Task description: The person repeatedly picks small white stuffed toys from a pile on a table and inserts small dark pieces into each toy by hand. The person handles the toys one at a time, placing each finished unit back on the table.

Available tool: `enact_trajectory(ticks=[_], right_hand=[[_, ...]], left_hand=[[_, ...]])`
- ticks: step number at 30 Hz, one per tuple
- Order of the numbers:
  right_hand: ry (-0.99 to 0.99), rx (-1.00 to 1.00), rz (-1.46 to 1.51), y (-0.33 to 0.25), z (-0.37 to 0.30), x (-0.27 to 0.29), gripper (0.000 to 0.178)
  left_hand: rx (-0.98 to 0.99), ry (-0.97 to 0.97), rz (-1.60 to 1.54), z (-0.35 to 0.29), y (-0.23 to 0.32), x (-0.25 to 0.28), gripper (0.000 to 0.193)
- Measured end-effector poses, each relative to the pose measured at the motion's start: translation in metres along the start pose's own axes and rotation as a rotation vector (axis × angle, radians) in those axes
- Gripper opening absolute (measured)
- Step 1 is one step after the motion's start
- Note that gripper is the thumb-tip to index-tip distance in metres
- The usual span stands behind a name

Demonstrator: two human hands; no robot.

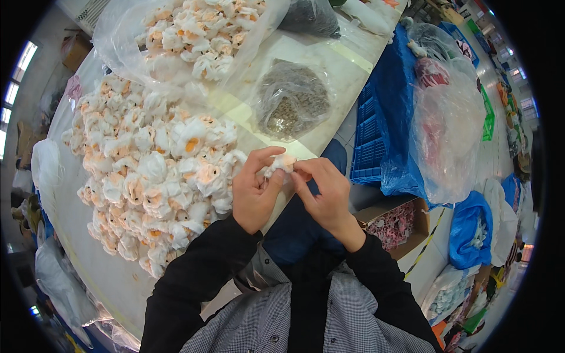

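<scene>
A small white fabric flower with an orange centre [281, 165] is pinched between both hands at the table's near edge. My left hand [254, 189] grips it from the left with thumb and fingers. My right hand [325, 191] pinches its right side with the fingertips. Just left of the hands a big heap of the same white and orange flowers [154, 167] lies on the pale table [106, 276]. Both forearms wear black sleeves.
A clear bag of more flowers [194, 35] lies at the back. A clear bag of small dark bits [292, 100] sits behind the hands. Blue crates [376, 129], a large clear bag [447, 129], a cardboard box [395, 226] and blue bags [471, 226] stand on the right.
</scene>
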State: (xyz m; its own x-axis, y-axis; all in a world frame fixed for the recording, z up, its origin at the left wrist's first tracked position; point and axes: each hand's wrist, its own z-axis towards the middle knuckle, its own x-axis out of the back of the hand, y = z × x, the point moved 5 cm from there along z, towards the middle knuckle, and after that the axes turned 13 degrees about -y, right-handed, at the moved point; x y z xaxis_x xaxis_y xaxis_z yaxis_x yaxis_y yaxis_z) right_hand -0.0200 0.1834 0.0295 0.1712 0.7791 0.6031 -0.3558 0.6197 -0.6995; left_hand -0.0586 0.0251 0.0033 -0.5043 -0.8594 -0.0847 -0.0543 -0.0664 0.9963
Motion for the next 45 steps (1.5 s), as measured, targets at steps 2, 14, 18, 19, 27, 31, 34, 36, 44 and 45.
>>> enact_trajectory(ticks=[2,14,18,19,27,31,34,36,44,45], right_hand=[[-0.012,-0.066,0.088,0.005,0.001,-0.002,0.015],[-0.205,-0.152,0.235,0.015,-0.004,-0.004,0.012],[-0.187,-0.190,0.270,0.018,-0.002,-0.005,0.014],[-0.191,-0.191,0.267,0.018,-0.001,-0.005,0.014],[-0.261,-0.142,0.237,0.018,0.012,-0.012,0.011],[-0.245,-0.038,-0.045,0.020,0.030,0.001,0.017],[-0.235,0.004,-0.281,0.024,0.052,0.002,0.021],[-0.244,0.079,-0.430,0.031,0.063,-0.003,0.022],[-0.302,0.200,-0.333,0.038,0.046,-0.002,0.009],[-0.309,0.211,-0.328,0.036,0.042,-0.002,0.009]], left_hand=[[-0.020,-0.024,-0.041,0.004,-0.010,0.001,0.038],[-0.194,-0.078,0.603,0.005,0.011,-0.005,0.025],[-0.151,-0.064,0.594,0.008,0.009,-0.001,0.024],[-0.168,-0.057,0.596,0.008,0.009,0.000,0.022],[-0.219,-0.008,0.606,0.007,0.006,0.006,0.015],[-0.123,0.063,0.504,0.005,0.005,0.010,0.014],[-0.097,0.080,0.441,0.005,0.004,0.011,0.014],[-0.104,0.083,0.431,0.006,0.000,0.011,0.013],[-0.150,0.120,0.351,0.005,-0.002,0.009,0.014],[-0.135,0.118,0.349,0.005,-0.003,0.010,0.014]])
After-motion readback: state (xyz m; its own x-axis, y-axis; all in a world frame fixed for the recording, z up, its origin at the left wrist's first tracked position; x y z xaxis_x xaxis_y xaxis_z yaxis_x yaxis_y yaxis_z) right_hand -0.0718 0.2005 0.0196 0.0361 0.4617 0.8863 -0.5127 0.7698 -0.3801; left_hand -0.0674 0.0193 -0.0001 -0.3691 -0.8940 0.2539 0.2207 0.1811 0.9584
